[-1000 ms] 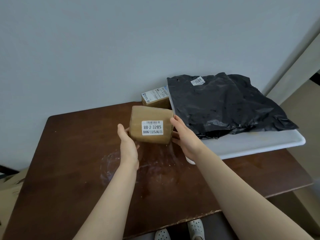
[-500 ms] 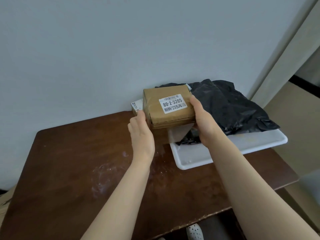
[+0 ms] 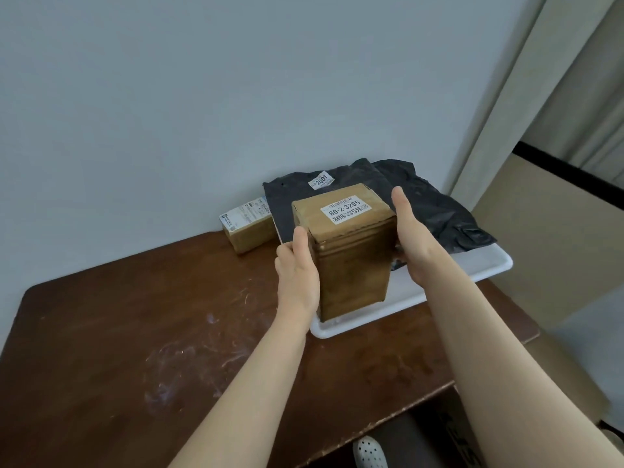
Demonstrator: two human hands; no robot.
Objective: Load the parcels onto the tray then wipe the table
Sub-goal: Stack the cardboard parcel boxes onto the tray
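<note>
- A dark brown wooden table (image 3: 101, 332) stands against a pale wall. Its left half is open surface, marked with whitish smudges (image 3: 189, 359). Its chipped near edge runs diagonally toward the lower right.
- A small cardboard box (image 3: 248, 228) lies at the back by the wall, just left of the tray.
- The left hand (image 3: 297, 278) reaches forward with the thumb up and the palm pressed against the parcel's left side.
- The brown cardboard parcel (image 3: 351, 258) is clamped between the two hands. It stands on end with its long axis near upright. The face with the white label (image 3: 346, 209), reading 80-2-3205, points upward. Its lower end is at the tray's near left corner; I cannot tell whether it rests there.
- The right hand (image 3: 410, 241) is flat with straight fingers, set against the parcel's right side.
- A white tray (image 3: 486, 268) sits on the table's right part, reaching close to the right edge. A bare strip shows along its front.
- A black plastic mailer bag (image 3: 432, 211) covers the back of the tray.
</note>
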